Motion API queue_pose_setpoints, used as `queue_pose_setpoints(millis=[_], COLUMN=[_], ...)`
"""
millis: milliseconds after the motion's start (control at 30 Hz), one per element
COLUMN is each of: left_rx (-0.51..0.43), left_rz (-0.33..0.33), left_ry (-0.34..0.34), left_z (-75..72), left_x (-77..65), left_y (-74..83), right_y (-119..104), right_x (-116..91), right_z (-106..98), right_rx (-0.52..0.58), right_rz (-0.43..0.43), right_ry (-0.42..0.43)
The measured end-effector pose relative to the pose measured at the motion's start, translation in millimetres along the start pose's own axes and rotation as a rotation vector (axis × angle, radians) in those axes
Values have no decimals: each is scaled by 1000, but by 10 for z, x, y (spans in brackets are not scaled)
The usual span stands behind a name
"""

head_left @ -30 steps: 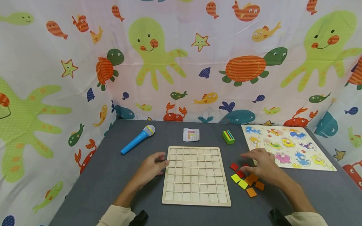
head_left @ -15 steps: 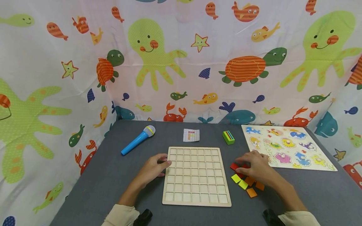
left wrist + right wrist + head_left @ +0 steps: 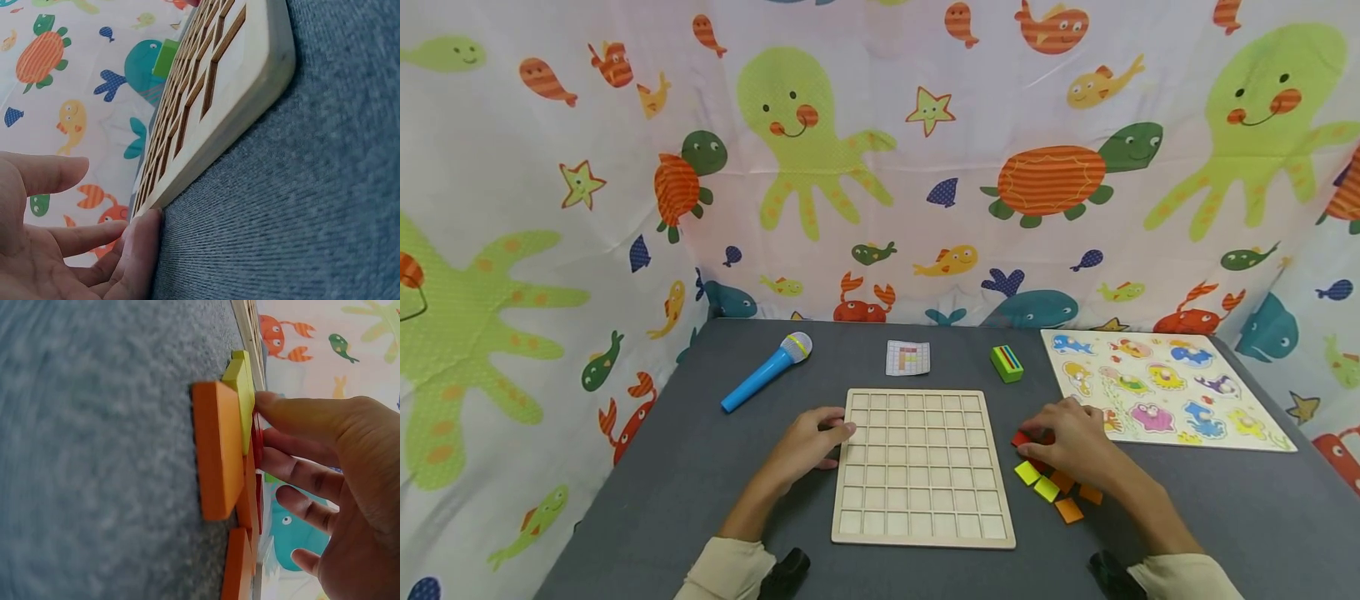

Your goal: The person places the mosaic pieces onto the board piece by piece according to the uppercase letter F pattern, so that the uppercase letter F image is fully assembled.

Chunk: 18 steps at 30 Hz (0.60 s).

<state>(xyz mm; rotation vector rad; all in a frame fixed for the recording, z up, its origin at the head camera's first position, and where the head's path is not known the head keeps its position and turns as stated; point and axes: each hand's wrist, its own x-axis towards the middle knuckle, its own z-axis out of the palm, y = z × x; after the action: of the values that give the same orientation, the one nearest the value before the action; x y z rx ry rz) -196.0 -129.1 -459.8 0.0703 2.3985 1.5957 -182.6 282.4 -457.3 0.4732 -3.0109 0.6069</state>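
In the head view my left hand (image 3: 808, 442) is at the left edge of a wooden grid board (image 3: 922, 467) with square cells. In the left wrist view a fingertip (image 3: 150, 219) touches the board's side, and the other fingers are loosely bent. My right hand (image 3: 1071, 442) is over a loose group of small square tiles right of the board. Its thumb and fingers pinch a red tile (image 3: 1019, 438), which they partly hide. Close by lie yellow tiles (image 3: 1046, 489) and orange tiles (image 3: 1069, 511). In the right wrist view an orange tile (image 3: 215, 450) is nearest the camera.
A blue toy microphone (image 3: 766, 372) lies at the back left. Behind the board are a small card with a coloured grid (image 3: 907, 358) and a green block with coloured stripes (image 3: 1006, 364). A sea-animal puzzle board (image 3: 1168, 392) lies at the right.
My right hand has come down and left onto the red tiles, its thumb and fingers closing together. My left hand has shifted slightly right against the grid board.
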Motion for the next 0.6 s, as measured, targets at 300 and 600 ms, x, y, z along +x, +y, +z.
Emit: queue_pose_setpoints(millis=[300, 600], left_rx=[-25, -10], left_rz=[-5, -9], left_ry=[3, 17], left_z=[-15, -9], left_x=[33, 42], left_y=[-19, -24], right_y=[-44, -50], right_x=[13, 29], right_z=[-40, -21], right_rx=[-10, -11], right_rz=[-13, -23], right_ry=[-28, -37])
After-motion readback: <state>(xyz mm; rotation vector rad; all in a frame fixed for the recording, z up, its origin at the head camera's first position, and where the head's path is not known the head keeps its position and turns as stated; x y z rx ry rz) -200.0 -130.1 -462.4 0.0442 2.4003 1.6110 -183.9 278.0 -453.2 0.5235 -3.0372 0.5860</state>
